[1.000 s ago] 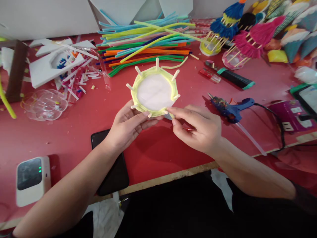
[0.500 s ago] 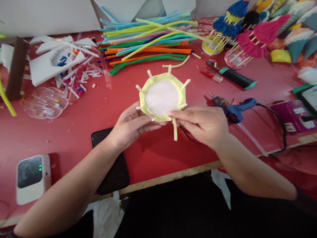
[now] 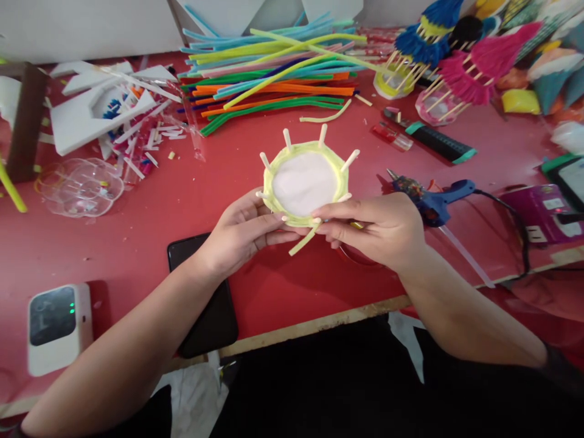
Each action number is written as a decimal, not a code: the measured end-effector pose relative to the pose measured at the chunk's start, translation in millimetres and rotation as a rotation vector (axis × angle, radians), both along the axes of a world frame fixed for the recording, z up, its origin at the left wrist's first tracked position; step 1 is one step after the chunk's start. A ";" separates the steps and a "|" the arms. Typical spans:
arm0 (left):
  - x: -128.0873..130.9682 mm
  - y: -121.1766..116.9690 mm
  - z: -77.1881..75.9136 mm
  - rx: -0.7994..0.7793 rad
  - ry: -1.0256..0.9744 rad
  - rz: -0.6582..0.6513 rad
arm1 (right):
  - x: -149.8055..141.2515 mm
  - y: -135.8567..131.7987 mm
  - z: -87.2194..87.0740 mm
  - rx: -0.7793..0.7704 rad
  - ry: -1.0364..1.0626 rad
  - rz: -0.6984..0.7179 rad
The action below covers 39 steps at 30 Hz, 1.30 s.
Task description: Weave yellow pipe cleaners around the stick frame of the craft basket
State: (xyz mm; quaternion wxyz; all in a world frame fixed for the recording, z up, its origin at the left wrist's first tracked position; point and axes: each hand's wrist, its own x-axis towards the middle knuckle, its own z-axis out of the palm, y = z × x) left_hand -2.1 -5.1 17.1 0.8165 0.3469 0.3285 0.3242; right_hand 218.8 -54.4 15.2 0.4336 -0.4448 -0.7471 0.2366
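Between my hands, above the table, is a round craft base (image 3: 305,182) with a pale white middle, a yellow pipe-cleaner rim and several short sticks standing up around it. My left hand (image 3: 244,228) grips its lower left side, thumb on the rim and fingers underneath. At the lower right, my right hand (image 3: 371,225) pinches the rim near the loose end of the yellow pipe cleaner (image 3: 303,241), which hangs down to the left. Something thin and partly hidden shows beneath my right hand; I cannot make out what it is.
Behind lies a pile of coloured pipe cleaners (image 3: 274,73). To the right are a blue glue gun (image 3: 431,199), a utility knife (image 3: 440,142) and finished pink (image 3: 488,64) and blue crafts. A phone (image 3: 207,322), a white device (image 3: 59,328), a clear tray (image 3: 79,188) and foam scraps lie left.
The craft base has moved right and turned in my hands. My right fingers have shifted from the strip onto the rim, and the loose pipe-cleaner end has swung to the left.
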 end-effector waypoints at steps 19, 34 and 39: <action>3.3 1.3 -10.0 0.267 0.023 0.202 | -4.1 1.8 -8.6 0.191 -0.014 -0.248; 4.1 1.9 -11.2 0.424 0.162 0.465 | -7.4 0.9 -10.9 0.304 -0.089 -0.301; 2.8 1.2 -10.3 0.397 0.181 0.466 | -8.4 1.4 -12.3 0.312 -0.066 -0.315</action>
